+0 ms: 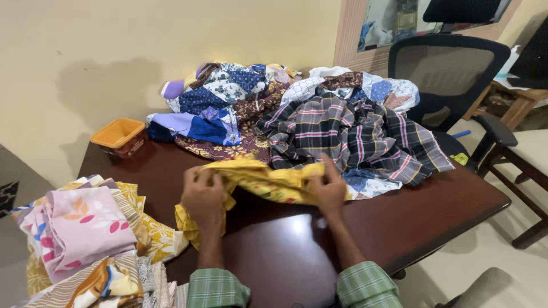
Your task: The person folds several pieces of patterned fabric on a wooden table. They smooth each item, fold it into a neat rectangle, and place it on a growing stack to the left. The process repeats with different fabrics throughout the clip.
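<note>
Now we work at a dark wooden table (411, 211) by a cream wall (171, 34); our left hand (202, 197) and right hand (330, 191) pinch the yellow cloth (268, 182), stretched left-to-right, mid-table.

table (399, 222) runs from near edge to wall. on it, near centre: a bunched cloth (268, 181), left hand (202, 197) on its left end, right hand (330, 191) on its right end. behind the cloth: a heap of unfolded fabrics (297, 111) across the far half, reaching the right edge. far left corner: small tub (119, 136), left of the heap. near left corner: stack of folded cloths (85, 234), hanging over the edge. office chair (451, 74) behind the table's right end; wooden chair (519, 165) to the right, apart.
</note>
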